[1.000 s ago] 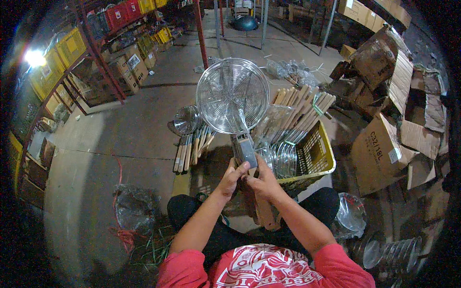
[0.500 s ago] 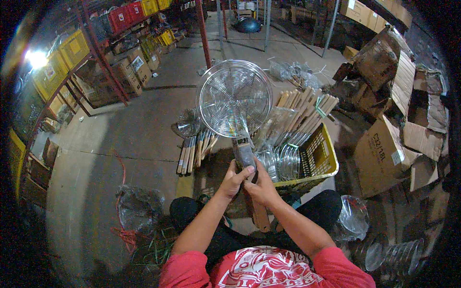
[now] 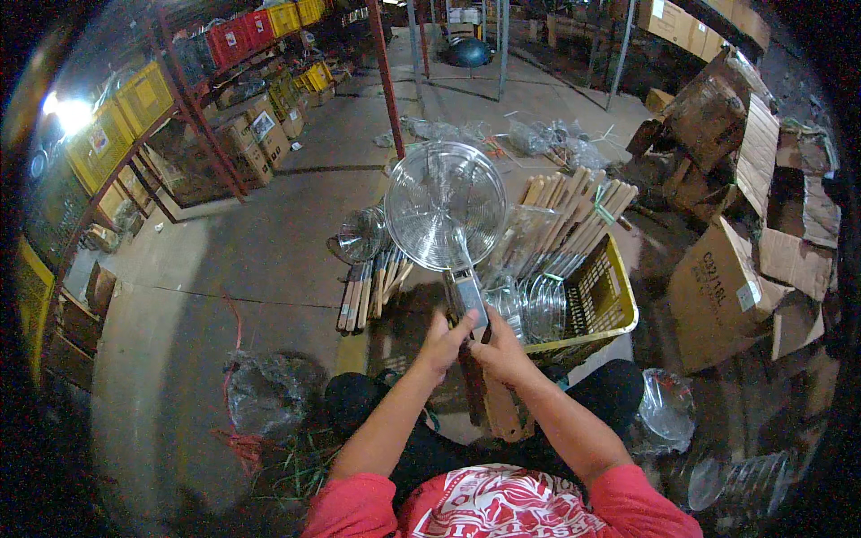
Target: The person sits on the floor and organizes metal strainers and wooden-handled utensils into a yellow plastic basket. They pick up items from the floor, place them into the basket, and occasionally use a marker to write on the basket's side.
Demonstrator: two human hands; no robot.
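Wire strainer [image 3: 447,206] held out in front of me, round head up & away, wooden handle [image 3: 502,412] down betw. my knees. L hand [image 3: 444,342]: fingers closed on metal neck [image 3: 468,300], thumb on top. R hand [image 3: 502,351]: fingers wrapped round same pc. from R side, near top of handle. Poss. a 2nd strainer in the grip (darker handle alongside), but too dim to be sure.

Step in hand, my read: two-handed handling at the neck. Next move calls for firm grip there, I'd say, w/ head kept clear of stock at R.

Containers: yellow crate [image 3: 628,309], front R, has wire heads [image 3: 543,309] at near end, wooden handles [image 3: 560,211] leaning up past far rim, green tie [image 3: 605,204] on some. Brown carton [image 3: 713,296] further R, can't see in. Yellow bins [image 3: 143,94] & red bins [image 3: 229,40] on shelf, far L.
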